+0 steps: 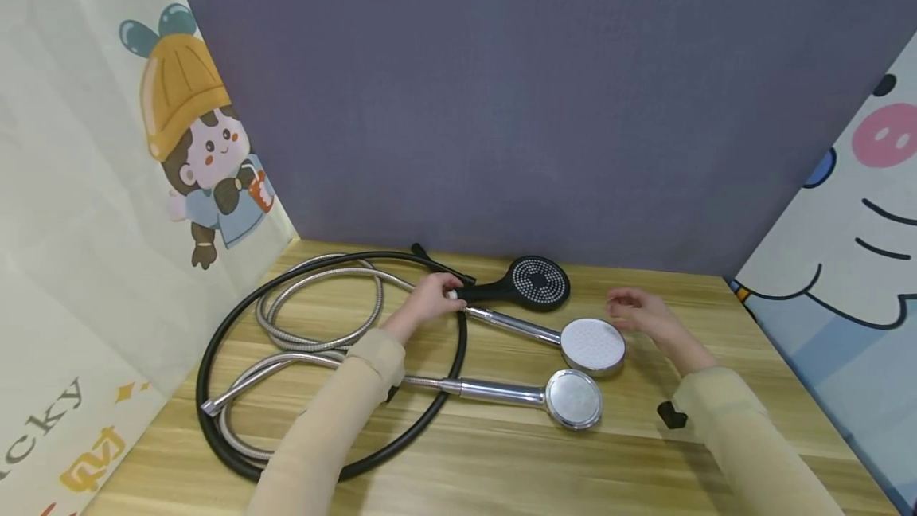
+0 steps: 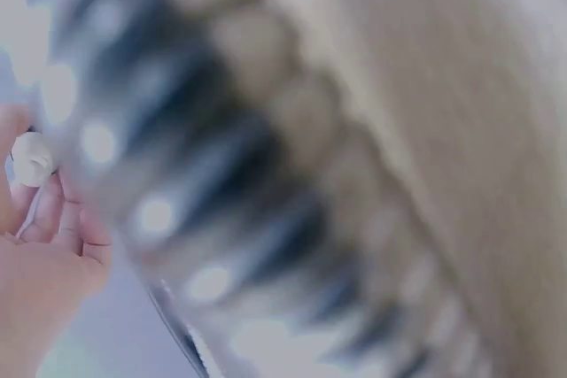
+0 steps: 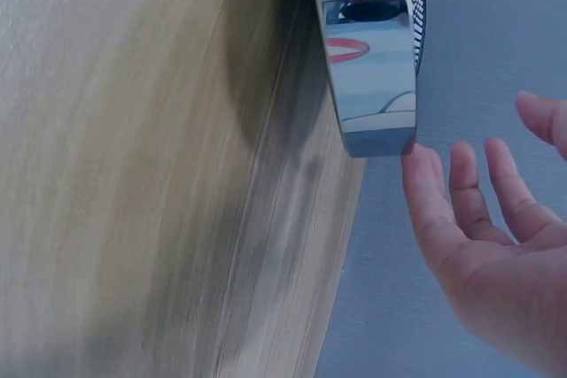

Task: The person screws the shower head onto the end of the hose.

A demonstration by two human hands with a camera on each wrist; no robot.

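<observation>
My left hand [image 1: 427,299] pinches the handle end of a black shower head [image 1: 539,283], whose round spray face points up. In the left wrist view the white tip [image 2: 33,158] of its handle shows between the fingers; a ribbed metal hose [image 2: 204,165], large and blurred, covers much of that view. My right hand [image 1: 645,313] is held with fingers spread beside a chrome shower head with a white face [image 1: 593,345]. In the right wrist view its fingertips are right by the chrome rim [image 3: 376,86]. Nearer me lies another chrome shower head [image 1: 573,399], joined to a metal hose.
A black hose [image 1: 208,373] loops widely over the left of the wooden table [image 1: 516,468]. Coiled metal hoses [image 1: 315,346] lie inside and across it. A small black piece [image 1: 672,415] sits by the right sleeve. A grey panel [image 1: 501,102] rises behind the table.
</observation>
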